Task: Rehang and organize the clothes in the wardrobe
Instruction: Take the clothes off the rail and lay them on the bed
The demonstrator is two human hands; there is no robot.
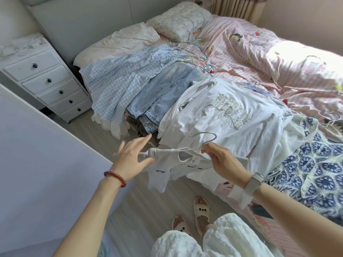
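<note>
A small white top [163, 169] hangs on a thin metal hanger [204, 138] in front of the bed. My right hand [222, 160] pinches the hanger just below its hook. My left hand [131, 154] is spread open with straight fingers, touching the top's left shoulder. On the bed behind lie a white printed T-shirt [222, 112], folded light-blue jeans [163, 97], a blue gingham dress [115, 86] and a blue-and-white crochet piece [315, 164].
Loose wire hangers [194, 52] are piled near the pillows on the pink striped bedding [259, 52]. A white chest of drawers [46, 80] stands at the left. A white panel [37, 154] fills the near left. My slippered feet [200, 206] are on the pale floor.
</note>
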